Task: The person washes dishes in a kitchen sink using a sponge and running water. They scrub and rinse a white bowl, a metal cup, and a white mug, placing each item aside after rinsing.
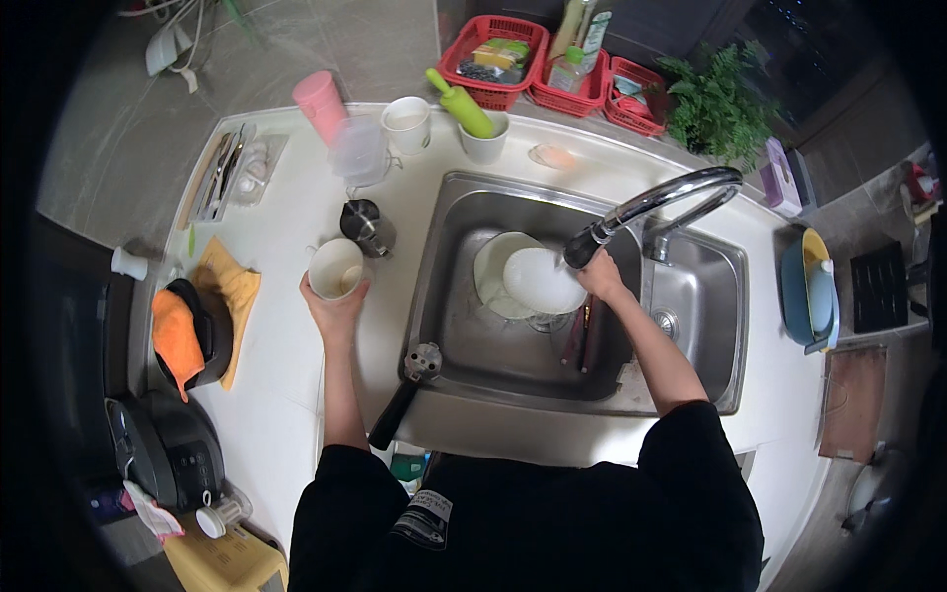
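Note:
My left hand (335, 307) is closed around a white mug (336, 268) over the counter left of the sink; some brownish residue shows inside it. Just behind the mug is a stainless steel pitcher (368, 226). Over the large basin (473, 362), my right hand (601, 275) is at the right edge of a white ribbed dish (544, 280), beneath the black head of the chrome faucet (651, 194). The faucet head partly hides the fingers, so their grip cannot be made out. Below that dish lies a pale plate (492, 270). Red-handled utensils (581, 337) rest on the basin floor.
A portafilter (403, 392) lies across the sink's front left corner. Along the back stand a pink tumbler (319, 103), a clear plastic container (360, 152), white cups (407, 126) and red baskets (499, 55). A pot with an orange cloth (176, 337) is far left.

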The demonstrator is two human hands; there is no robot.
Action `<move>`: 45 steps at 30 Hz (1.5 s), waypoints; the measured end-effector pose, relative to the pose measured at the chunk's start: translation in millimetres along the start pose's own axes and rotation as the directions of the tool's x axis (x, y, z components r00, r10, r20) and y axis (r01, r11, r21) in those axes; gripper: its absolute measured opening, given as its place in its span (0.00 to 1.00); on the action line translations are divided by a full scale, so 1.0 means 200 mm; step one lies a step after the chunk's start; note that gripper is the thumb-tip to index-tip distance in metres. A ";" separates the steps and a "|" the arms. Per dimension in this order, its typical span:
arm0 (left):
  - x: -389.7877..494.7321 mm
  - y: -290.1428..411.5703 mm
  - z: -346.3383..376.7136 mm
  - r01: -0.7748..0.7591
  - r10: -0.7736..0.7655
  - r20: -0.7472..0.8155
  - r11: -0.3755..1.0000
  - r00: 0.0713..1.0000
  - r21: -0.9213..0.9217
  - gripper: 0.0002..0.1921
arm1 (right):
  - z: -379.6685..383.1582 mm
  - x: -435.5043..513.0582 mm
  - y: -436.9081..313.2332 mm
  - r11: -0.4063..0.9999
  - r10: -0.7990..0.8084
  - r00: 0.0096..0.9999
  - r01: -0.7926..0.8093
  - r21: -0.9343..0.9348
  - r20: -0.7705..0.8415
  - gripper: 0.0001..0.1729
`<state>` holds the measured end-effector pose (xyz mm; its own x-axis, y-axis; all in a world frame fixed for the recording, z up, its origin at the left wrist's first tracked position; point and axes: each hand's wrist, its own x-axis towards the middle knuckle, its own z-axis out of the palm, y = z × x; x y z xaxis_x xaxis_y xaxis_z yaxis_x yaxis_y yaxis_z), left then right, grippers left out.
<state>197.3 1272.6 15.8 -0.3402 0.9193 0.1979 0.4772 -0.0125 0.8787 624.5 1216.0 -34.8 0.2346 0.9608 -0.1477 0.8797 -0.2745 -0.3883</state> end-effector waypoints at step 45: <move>-0.65 0.34 1.37 0.706 -0.050 0.995 0.708 0.085 -0.025 0.26 | -0.29 -1.10 0.34 0.784 0.441 0.897 -0.389 0.485 0.006 0.20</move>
<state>495.7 1259.2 -68.9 0.7537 0.4702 -0.4592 0.0775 0.6302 0.7726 657.5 987.5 24.4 0.5962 0.7407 -0.3096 0.3977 -0.6075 -0.6876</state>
